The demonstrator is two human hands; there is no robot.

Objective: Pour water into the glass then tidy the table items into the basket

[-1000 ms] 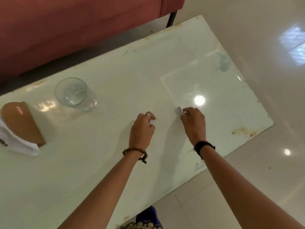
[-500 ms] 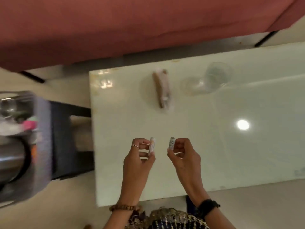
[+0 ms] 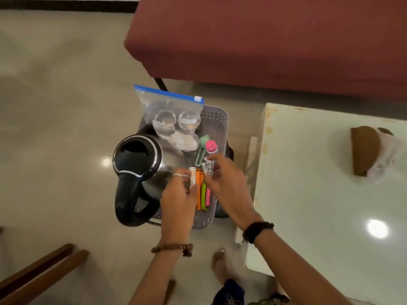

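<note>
A grey basket [image 3: 217,122] stands on a low stool left of the table. Inside it are a steel kettle [image 3: 136,170] with a black handle, a zip bag [image 3: 171,119] of clear lids, a pink-capped bottle [image 3: 211,146], a green tool [image 3: 201,151] and coloured clips [image 3: 203,194]. My left hand [image 3: 179,200] hovers over the basket pinching a small white tube [image 3: 193,178]. My right hand [image 3: 226,183] is beside it, gripping a small white printed tube [image 3: 208,167]. The glass is out of view.
The white table [image 3: 319,205] is at the right, with a brown napkin holder [image 3: 363,150] holding white tissue. A red sofa [image 3: 275,40] lies behind. Wooden bars [image 3: 41,274] cross the floor at bottom left. My bare foot [image 3: 220,267] stands beside the table's corner.
I have turned left from the table to the basket. Both hands picked up small tubes from the table and now hold them over the basket.
</note>
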